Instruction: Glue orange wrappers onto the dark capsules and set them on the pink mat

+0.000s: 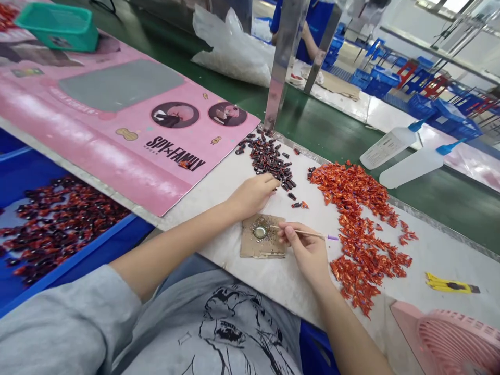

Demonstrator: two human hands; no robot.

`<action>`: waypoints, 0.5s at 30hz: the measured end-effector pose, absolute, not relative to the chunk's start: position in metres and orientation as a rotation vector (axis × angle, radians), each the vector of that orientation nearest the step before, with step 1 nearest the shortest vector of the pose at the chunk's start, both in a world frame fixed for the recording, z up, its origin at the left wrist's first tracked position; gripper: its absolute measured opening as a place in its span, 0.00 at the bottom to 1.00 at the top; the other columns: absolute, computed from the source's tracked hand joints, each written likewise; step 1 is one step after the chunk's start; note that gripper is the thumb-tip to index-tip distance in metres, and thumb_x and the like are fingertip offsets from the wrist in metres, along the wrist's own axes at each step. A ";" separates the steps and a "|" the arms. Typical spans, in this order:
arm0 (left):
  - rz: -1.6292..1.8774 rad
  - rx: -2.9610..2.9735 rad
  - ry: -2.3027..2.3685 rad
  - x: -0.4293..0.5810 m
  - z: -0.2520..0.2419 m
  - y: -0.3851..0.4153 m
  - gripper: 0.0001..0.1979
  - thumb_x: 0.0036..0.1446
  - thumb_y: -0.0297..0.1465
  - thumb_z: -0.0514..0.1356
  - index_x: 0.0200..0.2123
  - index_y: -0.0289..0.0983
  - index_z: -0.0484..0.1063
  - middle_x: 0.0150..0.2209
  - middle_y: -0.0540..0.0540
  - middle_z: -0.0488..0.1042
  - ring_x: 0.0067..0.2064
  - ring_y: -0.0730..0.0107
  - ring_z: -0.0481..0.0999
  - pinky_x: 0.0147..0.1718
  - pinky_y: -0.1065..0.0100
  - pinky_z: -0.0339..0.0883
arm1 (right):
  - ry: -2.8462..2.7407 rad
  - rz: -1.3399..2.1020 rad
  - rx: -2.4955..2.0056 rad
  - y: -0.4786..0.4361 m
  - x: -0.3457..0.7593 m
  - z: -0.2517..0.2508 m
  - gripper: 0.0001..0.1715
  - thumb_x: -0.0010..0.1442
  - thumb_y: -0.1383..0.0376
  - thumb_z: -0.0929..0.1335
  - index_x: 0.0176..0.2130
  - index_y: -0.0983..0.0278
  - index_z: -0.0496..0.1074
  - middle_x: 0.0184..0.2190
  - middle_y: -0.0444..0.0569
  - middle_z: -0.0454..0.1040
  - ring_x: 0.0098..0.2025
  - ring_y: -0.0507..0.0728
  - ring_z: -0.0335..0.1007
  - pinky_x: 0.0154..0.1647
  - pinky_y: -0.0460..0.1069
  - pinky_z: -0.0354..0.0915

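My right hand (308, 252) pinches a thin wooden stick (308, 232) with a purple end. The stick's tip points left, at a small round metal cap (260, 232) on a stained piece of brown cardboard (250, 250). Dark specks surround the cap. At the near edge of a pile of small black-and-red parts (269, 159) is my left hand (255, 194), its fingers curled together and their tips partly hidden. Whether a part is between them I cannot make out. A few loose dark parts (291, 196) lie just right of that hand.
Orange-red pieces (355, 208) form a large pile on the right. Beyond them lie two white squeeze bottles (412, 165); nearer are a yellow cutter (449, 284) and a pink fan (461, 338). Left are a pink printed board (128, 151), green basket (58, 31) and blue bin (78, 271). A metal post (283, 67) rises behind.
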State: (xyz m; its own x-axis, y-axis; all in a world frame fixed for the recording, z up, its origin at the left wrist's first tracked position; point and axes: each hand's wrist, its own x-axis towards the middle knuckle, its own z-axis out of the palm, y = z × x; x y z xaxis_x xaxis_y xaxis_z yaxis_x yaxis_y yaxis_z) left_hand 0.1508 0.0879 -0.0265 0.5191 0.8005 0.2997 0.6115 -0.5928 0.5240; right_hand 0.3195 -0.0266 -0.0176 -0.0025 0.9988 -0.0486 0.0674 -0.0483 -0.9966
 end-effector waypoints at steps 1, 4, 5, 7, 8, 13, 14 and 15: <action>0.791 2.328 1.207 0.144 -0.025 0.077 0.07 0.61 0.23 0.57 0.40 0.34 0.74 0.40 0.40 0.80 0.41 0.61 0.80 0.42 0.62 0.73 | -1.257 1.201 -1.300 -0.026 0.317 -0.019 0.20 0.57 0.48 0.72 0.31 0.62 0.81 0.26 0.48 0.80 0.28 0.54 0.75 0.31 0.48 0.72; 0.978 1.790 1.228 0.126 -0.022 0.039 0.09 0.58 0.32 0.64 0.38 0.33 0.74 0.34 0.44 0.81 0.34 0.63 0.82 0.34 0.66 0.75 | -1.353 1.172 -1.320 -0.026 0.312 -0.025 0.19 0.61 0.51 0.70 0.31 0.63 0.81 0.29 0.50 0.81 0.30 0.55 0.76 0.31 0.48 0.72; 1.046 1.508 1.200 0.121 -0.022 0.027 0.11 0.53 0.35 0.68 0.36 0.34 0.75 0.33 0.45 0.81 0.33 0.63 0.82 0.33 0.67 0.76 | -1.390 1.152 -1.325 -0.026 0.310 -0.027 0.18 0.62 0.53 0.69 0.31 0.63 0.80 0.29 0.51 0.81 0.30 0.55 0.77 0.31 0.48 0.71; 1.121 1.084 1.156 0.117 -0.023 0.005 0.16 0.44 0.36 0.74 0.33 0.34 0.78 0.29 0.46 0.81 0.30 0.65 0.81 0.31 0.68 0.76 | -1.469 1.089 -1.330 -0.025 0.307 -0.032 0.17 0.63 0.56 0.68 0.30 0.63 0.80 0.30 0.51 0.82 0.31 0.56 0.77 0.32 0.49 0.72; 1.140 0.944 1.142 0.117 -0.024 -0.003 0.17 0.40 0.37 0.76 0.32 0.34 0.80 0.28 0.46 0.81 0.29 0.66 0.81 0.31 0.68 0.76 | -1.506 1.047 -1.330 -0.025 0.306 -0.034 0.16 0.63 0.57 0.67 0.30 0.62 0.79 0.30 0.51 0.82 0.31 0.56 0.77 0.33 0.49 0.72; 1.129 0.624 1.064 0.124 -0.031 -0.019 0.18 0.31 0.37 0.80 0.29 0.37 0.84 0.30 0.45 0.84 0.27 0.71 0.80 0.31 0.70 0.77 | -1.598 0.891 -1.335 -0.023 0.303 -0.037 0.16 0.64 0.61 0.65 0.30 0.62 0.79 0.30 0.50 0.82 0.32 0.56 0.77 0.36 0.50 0.72; 1.119 0.604 1.045 0.124 -0.032 -0.019 0.18 0.31 0.37 0.80 0.29 0.38 0.84 0.30 0.46 0.84 0.27 0.71 0.80 0.31 0.70 0.77 | -1.590 0.899 -1.345 -0.024 0.302 -0.037 0.17 0.64 0.60 0.65 0.29 0.62 0.78 0.30 0.50 0.81 0.32 0.56 0.77 0.35 0.50 0.71; 1.113 0.591 1.026 0.124 -0.034 -0.018 0.18 0.30 0.37 0.80 0.28 0.38 0.84 0.30 0.46 0.84 0.27 0.72 0.80 0.31 0.71 0.77 | -1.573 0.922 -1.360 -0.024 0.301 -0.037 0.18 0.64 0.59 0.65 0.28 0.62 0.78 0.29 0.50 0.81 0.30 0.56 0.76 0.33 0.50 0.70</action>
State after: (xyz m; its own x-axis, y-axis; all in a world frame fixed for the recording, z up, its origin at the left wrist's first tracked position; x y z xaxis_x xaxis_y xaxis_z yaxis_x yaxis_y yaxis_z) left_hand 0.1242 -0.0181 -0.0337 0.0853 0.9259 -0.3680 -0.4417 0.3662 0.8190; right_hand 0.3011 -0.0239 -0.0367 -0.0581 0.9900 0.1284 0.3719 0.1408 -0.9175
